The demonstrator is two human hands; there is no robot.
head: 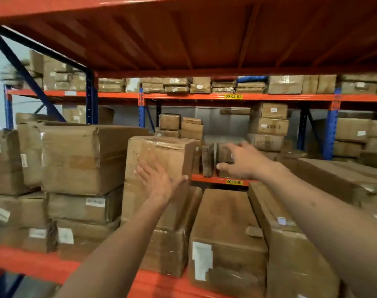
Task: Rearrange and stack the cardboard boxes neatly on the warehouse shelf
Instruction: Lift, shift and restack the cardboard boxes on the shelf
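From my remote seat I see the orange and blue warehouse shelf (pixel 32 263) filling the view, its upper deck (pixel 183 35) close overhead. The biggest loads sit on it: a long carton (pixel 224 229) runs away from me in the middle, with another long carton (pixel 290 250) tight against its right side. On the left stands a leaning pile of large boxes (pixel 80 160), dented and tilted, touching the tall box (pixel 159 160) in the centre. That tall box rests on a lower carton (pixel 168 250) and blocks the way to anything behind it on the left.

My left hand (pixel 159 179) lies flat on the tall box's front face near its right edge, fingers spread apart, gripping nothing. My right hand (pixel 241 160) reaches over the long cartons to a small box (pixel 224 155) standing on edge beyond them, near a beam label (pixel 234 182). The thumb is at the box's lower front and the fingers over its top, closed around it. Just left of it a thin box (pixel 208 160) also stands on edge, squeezed between the small box and the tall box, leaving little room.

Beyond, the rear rack (pixel 269 97) carries more stacks of small parcels (pixel 179 125).
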